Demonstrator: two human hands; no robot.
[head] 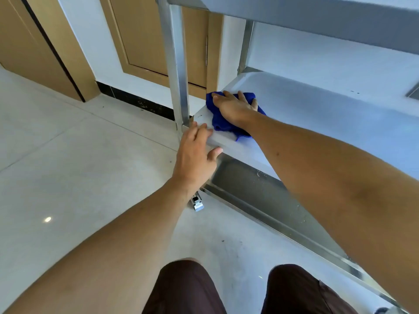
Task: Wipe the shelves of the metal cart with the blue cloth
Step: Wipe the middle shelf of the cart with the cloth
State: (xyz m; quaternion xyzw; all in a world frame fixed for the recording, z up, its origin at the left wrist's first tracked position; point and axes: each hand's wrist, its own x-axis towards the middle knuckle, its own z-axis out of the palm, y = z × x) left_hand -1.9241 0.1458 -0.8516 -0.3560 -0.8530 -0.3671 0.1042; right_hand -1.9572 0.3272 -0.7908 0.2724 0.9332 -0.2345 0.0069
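Observation:
The metal cart's middle shelf [317,114] runs from the centre to the right of the head view. A crumpled blue cloth [221,123] lies on its near left corner. My right hand [235,105] presses flat on top of the cloth, fingers spread. My left hand [195,152] grips the shelf's front left corner, fingers on top and thumb under the edge, beside the cart's upright post [178,64]. The top shelf [317,17] overhangs above and the bottom shelf [260,191] shows below.
A caster wheel [197,203] sits under the cart's near left leg on the pale tiled floor [68,166]. Wooden doors [147,35] and a white wall with dark skirting stand behind. My knees in dark shorts [188,288] are at the bottom.

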